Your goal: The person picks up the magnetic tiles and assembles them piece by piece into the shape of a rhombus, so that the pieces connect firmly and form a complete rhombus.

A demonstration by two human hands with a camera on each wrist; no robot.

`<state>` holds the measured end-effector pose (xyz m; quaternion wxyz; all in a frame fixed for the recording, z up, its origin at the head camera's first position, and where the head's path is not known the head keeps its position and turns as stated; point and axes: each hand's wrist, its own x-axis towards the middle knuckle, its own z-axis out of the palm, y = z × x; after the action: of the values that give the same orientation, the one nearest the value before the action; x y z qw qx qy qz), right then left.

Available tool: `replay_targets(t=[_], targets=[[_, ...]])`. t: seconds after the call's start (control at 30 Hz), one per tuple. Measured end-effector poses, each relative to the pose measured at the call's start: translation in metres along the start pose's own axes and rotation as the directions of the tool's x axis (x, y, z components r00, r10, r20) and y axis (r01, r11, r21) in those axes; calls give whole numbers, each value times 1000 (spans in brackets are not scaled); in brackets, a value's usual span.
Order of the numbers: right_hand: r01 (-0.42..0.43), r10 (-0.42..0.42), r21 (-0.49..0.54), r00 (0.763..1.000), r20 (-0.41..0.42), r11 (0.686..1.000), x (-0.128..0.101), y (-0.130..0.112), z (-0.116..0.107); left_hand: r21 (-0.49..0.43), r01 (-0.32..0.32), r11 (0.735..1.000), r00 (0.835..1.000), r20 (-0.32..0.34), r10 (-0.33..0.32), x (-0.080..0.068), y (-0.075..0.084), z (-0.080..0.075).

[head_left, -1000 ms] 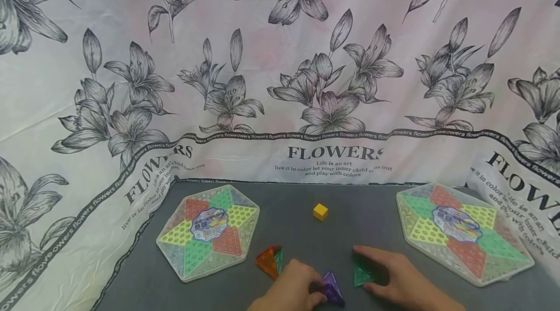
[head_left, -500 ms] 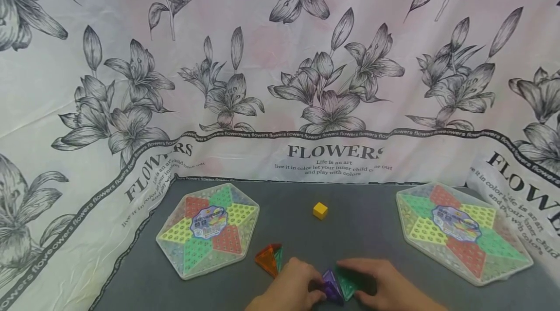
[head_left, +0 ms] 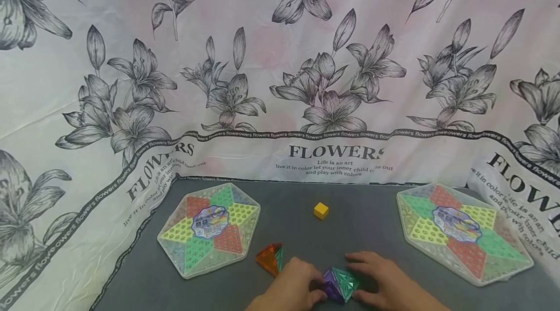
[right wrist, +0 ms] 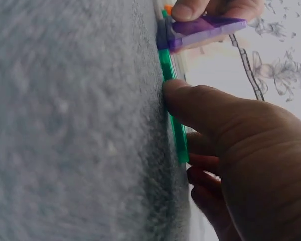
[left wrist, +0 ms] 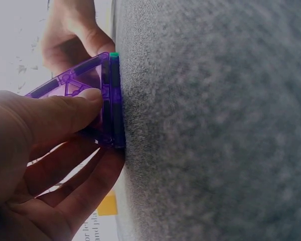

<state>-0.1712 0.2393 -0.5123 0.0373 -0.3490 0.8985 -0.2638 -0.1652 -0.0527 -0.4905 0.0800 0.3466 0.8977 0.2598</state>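
My left hand [head_left: 294,285] pinches a purple triangular magnetic tile [head_left: 332,285] between thumb and fingers. In the left wrist view this purple tile [left wrist: 65,83] tilts up from the table, and a second purple edge [left wrist: 118,120] runs flat along the surface beneath it. A green triangular magnetic tile [head_left: 346,282] lies flat against the purple one's right side. At its right edge is my right hand [head_left: 385,279], thumb touching the green tile [right wrist: 178,138] and forefinger stretched out beyond it, apart from the tile in the head view.
Left of the hands are an orange tile [head_left: 266,259] and a green tile [head_left: 279,256], partly behind my left hand. A yellow cube [head_left: 321,211] sits farther back. Hexagonal star-patterned game boards lie left [head_left: 175,248] and right [head_left: 503,252]. A flowered cloth [head_left: 236,155] hangs behind.
My right hand has brought the green tile leftward against the purple tile, and the green tile now lies flatter. Its forefinger has since moved off the tile. My left hand stays nearly in place.
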Motion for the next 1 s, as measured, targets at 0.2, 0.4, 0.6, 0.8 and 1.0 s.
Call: replay_targets(t=[0.2, 0.4, 0.6, 0.8, 1.0], targets=[[82, -88, -86, 994, -65, 993, -3, 3, 5, -5, 27, 1000, 1000, 11, -27, 2, -4, 5], [181, -187, -51, 957, -222, 982, -4, 10, 17, 8, 17, 1000, 1000, -18, -17, 4, -12, 14], [208, -165, 130, 946, -280, 969, 2, -2, 20, 1, 6, 1000, 999, -50, -6, -2, 5, -1], [253, -191, 139, 917, -351, 957, 8, -7, 32, -30, 26, 999, 999, -22, -27, -2, 7, -3], [233, -149, 225, 929, -338, 946, 7, -11, 35, -45, 34, 998, 999, -4, -34, -1, 5, -4]])
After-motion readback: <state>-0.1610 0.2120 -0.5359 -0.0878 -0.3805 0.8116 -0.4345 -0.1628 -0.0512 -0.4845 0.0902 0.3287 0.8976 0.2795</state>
